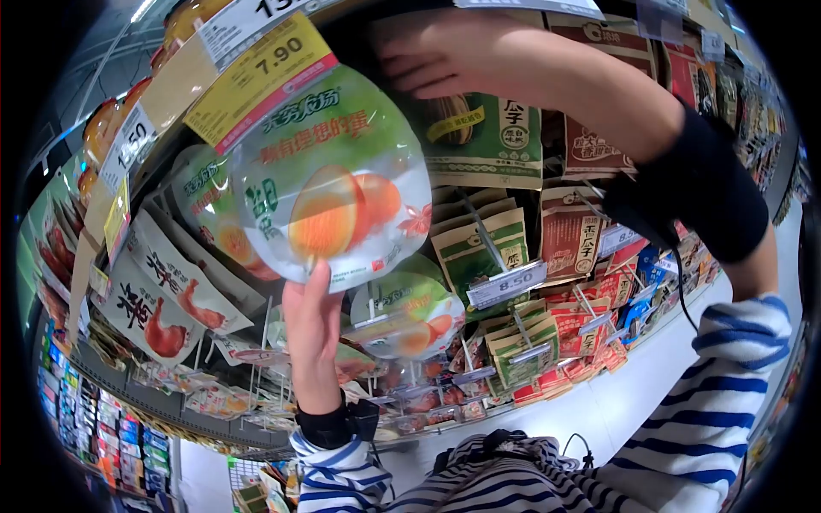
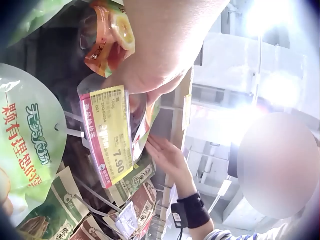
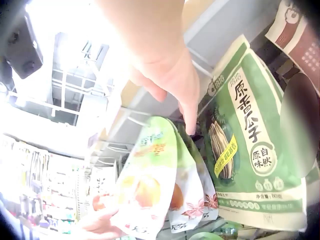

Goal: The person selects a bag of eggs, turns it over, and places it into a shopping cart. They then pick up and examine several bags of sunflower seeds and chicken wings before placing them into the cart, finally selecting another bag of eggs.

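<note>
My left hand pinches the lower edge of a green and white egg snack bag, its thumb on the printed front and the other fingers hidden behind. In the right wrist view, the bag hangs in front of similar bags, with the left hand at its lower corner. Across the top of the head view my right hand reaches in beside the bag's top, fingers extended. The right wrist view shows its fingertips pointing down right behind the bags' tops, next to a green sunflower seed bag.
Metal hooks carry several snack rows: white duck-leg bags, another egg bag and brown seed bags. A yellow 7.90 price tag overhangs the bag's upper left. An 8.50 tag juts out on the right.
</note>
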{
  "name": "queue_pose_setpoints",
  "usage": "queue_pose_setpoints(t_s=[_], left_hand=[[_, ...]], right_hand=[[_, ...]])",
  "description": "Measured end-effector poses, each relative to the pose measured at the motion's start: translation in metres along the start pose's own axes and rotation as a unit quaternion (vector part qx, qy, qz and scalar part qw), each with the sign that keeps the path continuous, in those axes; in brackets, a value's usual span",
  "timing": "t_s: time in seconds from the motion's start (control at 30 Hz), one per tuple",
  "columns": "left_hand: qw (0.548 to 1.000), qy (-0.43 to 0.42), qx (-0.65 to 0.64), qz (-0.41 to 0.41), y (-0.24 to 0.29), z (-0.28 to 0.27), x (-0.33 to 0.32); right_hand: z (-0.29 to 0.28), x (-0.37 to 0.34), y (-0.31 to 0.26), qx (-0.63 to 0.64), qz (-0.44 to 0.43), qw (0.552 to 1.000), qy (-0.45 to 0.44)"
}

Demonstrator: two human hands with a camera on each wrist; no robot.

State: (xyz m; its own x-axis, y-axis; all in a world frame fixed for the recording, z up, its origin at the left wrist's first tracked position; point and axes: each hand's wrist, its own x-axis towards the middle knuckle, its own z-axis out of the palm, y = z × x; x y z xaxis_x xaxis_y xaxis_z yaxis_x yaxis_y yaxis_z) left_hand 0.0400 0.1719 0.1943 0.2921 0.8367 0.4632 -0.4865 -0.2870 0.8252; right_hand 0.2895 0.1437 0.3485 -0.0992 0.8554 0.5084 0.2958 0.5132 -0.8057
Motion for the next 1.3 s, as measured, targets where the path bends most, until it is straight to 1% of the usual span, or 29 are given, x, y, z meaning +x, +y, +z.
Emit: queue_pose_setpoints(t_s=[0.03, 0.1, 0.13, 0.2, 0.27, 0.3, 0.4, 0.47, 0.5, 0.57, 0.6, 0.63, 0.67, 0.7, 0.77, 0.87, 0.9, 0.93, 1.0, 1.07, 1.1, 1.2, 1.27, 1.3], left_hand=[[1.000, 0.003, 0.001, -0.006, -0.001, -0.001, 0.002], [1.000, 0.004, 0.006, -0.011, -0.001, 0.001, 0.001], [1.000, -0.001, 0.003, -0.008, -0.001, 0.002, -0.001], [1.000, -0.011, -0.001, -0.005, 0.002, 0.003, -0.003], [1.000, -0.016, 0.007, 0.005, 0.002, 0.000, -0.004], [1.000, -0.013, 0.015, 0.011, 0.001, -0.001, -0.004], [0.999, 0.011, 0.028, 0.022, -0.005, -0.005, -0.004], [0.999, 0.032, 0.032, 0.022, -0.008, -0.005, -0.005], [0.998, 0.037, 0.046, 0.020, -0.007, -0.003, -0.007], [0.995, 0.061, 0.069, 0.040, -0.011, -0.002, -0.009], [0.993, 0.075, 0.081, 0.051, -0.014, -0.001, -0.011], [0.992, 0.063, 0.081, 0.072, -0.015, 0.000, -0.014], [0.985, 0.079, 0.122, 0.092, -0.016, 0.004, -0.017], [0.976, 0.097, 0.162, 0.112, -0.016, 0.009, -0.022], [0.947, 0.140, 0.238, 0.164, -0.018, 0.021, -0.035], [0.900, 0.201, 0.284, 0.265, -0.025, 0.028, -0.062], [0.894, 0.227, 0.263, 0.282, -0.027, 0.032, -0.083], [0.897, 0.237, 0.247, 0.281, -0.026, 0.037, -0.092], [0.907, 0.223, 0.232, 0.273, -0.026, 0.040, -0.110], [0.912, 0.206, 0.224, 0.275, -0.032, 0.040, -0.127], [0.918, 0.217, 0.212, 0.256, -0.034, 0.047, -0.134], [0.944, 0.189, 0.184, 0.199, -0.056, 0.043, -0.169], [0.956, 0.201, 0.181, 0.117, -0.075, 0.046, -0.190], [0.963, 0.229, 0.132, 0.049, -0.082, 0.053, -0.200]], right_hand=[[-0.013, -0.019, 0.003, 0.044, -0.060, 0.994, -0.075], [-0.020, -0.044, -0.001, -0.017, -0.081, 0.995, -0.062], [-0.022, -0.059, -0.005, 0.046, -0.070, 0.995, -0.048], [-0.024, -0.088, -0.012, 0.055, -0.068, 0.996, -0.011], [-0.021, -0.119, -0.023, 0.071, -0.046, 0.995, 0.050], [-0.023, -0.130, -0.021, 0.071, -0.057, 0.994, 0.065], [-0.027, -0.164, -0.009, 0.112, -0.047, 0.983, 0.140], [-0.028, -0.182, 0.004, 0.165, -0.032, 0.972, 0.162], [-0.028, -0.190, 0.012, 0.180, -0.023, 0.970, 0.162], [-0.029, -0.202, 0.032, 0.199, -0.015, 0.967, 0.159], [-0.028, -0.207, 0.045, 0.202, -0.016, 0.965, 0.164], [-0.027, -0.210, 0.058, 0.194, -0.023, 0.967, 0.164], [-0.025, -0.213, 0.070, 0.187, -0.032, 0.968, 0.164], [-0.024, -0.216, 0.080, 0.209, -0.027, 0.966, 0.151], [-0.019, -0.219, 0.099, 0.255, -0.020, 0.957, 0.139], [-0.007, -0.219, 0.122, 0.279, -0.043, 0.949, 0.142], [0.002, -0.219, 0.130, 0.312, -0.048, 0.938, 0.142], [0.006, -0.219, 0.133, 0.332, -0.051, 0.932, 0.140], [0.015, -0.225, 0.139, 0.350, -0.050, 0.924, 0.144], [0.022, -0.233, 0.145, 0.339, -0.045, 0.924, 0.170], [0.026, -0.237, 0.149, 0.334, -0.044, 0.924, 0.183], [0.039, -0.259, 0.168, 0.355, -0.005, 0.916, 0.185], [0.051, -0.272, 0.180, 0.353, 0.056, 0.915, 0.187], [0.056, -0.280, 0.187, 0.362, 0.080, 0.910, 0.188]])
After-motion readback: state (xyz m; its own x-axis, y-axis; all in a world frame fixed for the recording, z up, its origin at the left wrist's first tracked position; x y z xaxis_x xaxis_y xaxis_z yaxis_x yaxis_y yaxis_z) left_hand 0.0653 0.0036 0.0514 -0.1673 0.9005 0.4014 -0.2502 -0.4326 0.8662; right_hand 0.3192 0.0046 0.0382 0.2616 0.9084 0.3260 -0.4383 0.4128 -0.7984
